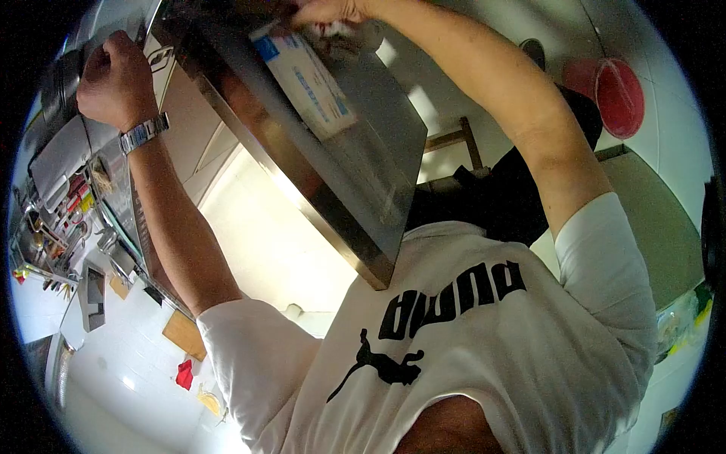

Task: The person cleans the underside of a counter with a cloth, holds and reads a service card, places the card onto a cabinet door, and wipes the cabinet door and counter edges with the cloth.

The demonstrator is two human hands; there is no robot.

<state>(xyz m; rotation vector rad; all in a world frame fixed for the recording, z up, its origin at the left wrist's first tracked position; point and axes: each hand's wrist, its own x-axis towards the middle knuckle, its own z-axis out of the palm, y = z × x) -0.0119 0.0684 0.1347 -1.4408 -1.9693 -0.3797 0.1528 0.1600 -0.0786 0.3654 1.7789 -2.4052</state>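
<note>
My left hand [117, 82], with a metal watch [144, 133] on the wrist, is closed in a fist at the upper left. Its fingertips are turned away, so anything inside them is hidden. A pulled-out metal drawer [295, 198] lies between my arms. My right hand [331, 10] reaches over its far part at the top edge, fingers curled and partly cut off by the frame. Right below the fingers is a crumpled white and reddish item [333, 32], too blurred to name. A white box with blue print [306, 83] lies in the drawer beside it.
Left of my left arm, a counter holds several utensils [64, 219] and a wooden board [184, 335]. A metal handle [160, 59] is near my left hand. On the floor at right stand a red bucket [620, 98] and a wooden stool [454, 140].
</note>
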